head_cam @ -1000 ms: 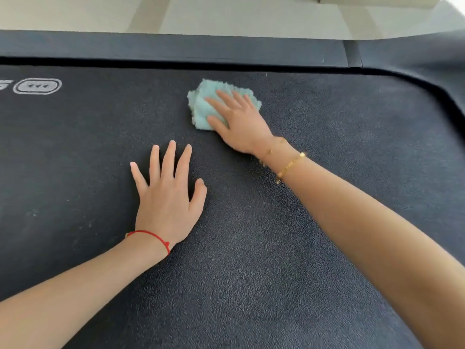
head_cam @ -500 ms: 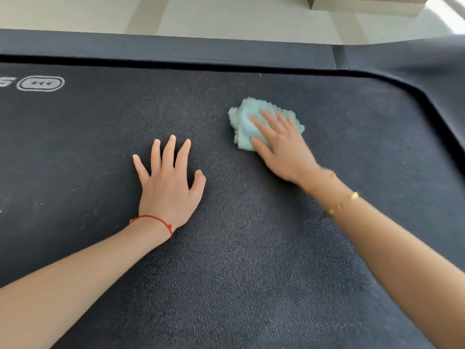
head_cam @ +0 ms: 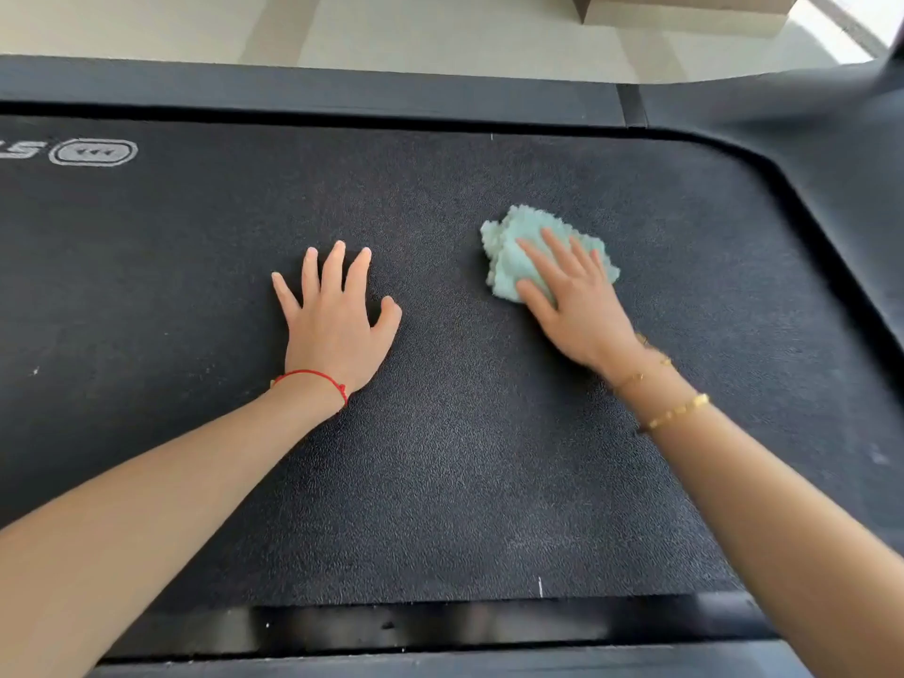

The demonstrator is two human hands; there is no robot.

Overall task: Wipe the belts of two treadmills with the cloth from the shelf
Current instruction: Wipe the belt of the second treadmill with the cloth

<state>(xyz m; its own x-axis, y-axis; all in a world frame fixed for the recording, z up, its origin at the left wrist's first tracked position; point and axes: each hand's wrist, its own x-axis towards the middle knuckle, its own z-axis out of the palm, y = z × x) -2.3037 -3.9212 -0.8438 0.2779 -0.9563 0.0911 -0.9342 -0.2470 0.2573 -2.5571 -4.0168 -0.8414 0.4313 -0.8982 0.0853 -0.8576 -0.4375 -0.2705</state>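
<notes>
A dark textured treadmill belt (head_cam: 440, 457) fills most of the view. A crumpled pale green cloth (head_cam: 513, 252) lies on it right of centre. My right hand (head_cam: 572, 300) presses flat on the cloth with straight fingers and covers its near right part. My left hand (head_cam: 332, 320), with a red string at the wrist, rests flat on the belt with spread fingers, about a hand's width left of the cloth.
Dark side rails (head_cam: 342, 97) border the belt at the far edge, and another rail (head_cam: 440, 623) runs along the near edge. The treadmill's front cover (head_cam: 841, 198) curves round the right end. A white logo (head_cam: 93, 153) is printed at far left. Pale floor (head_cam: 440, 26) lies beyond.
My right hand has slid the cloth to the right and towards me across the belt. My left hand has stayed flat in about the same spot.
</notes>
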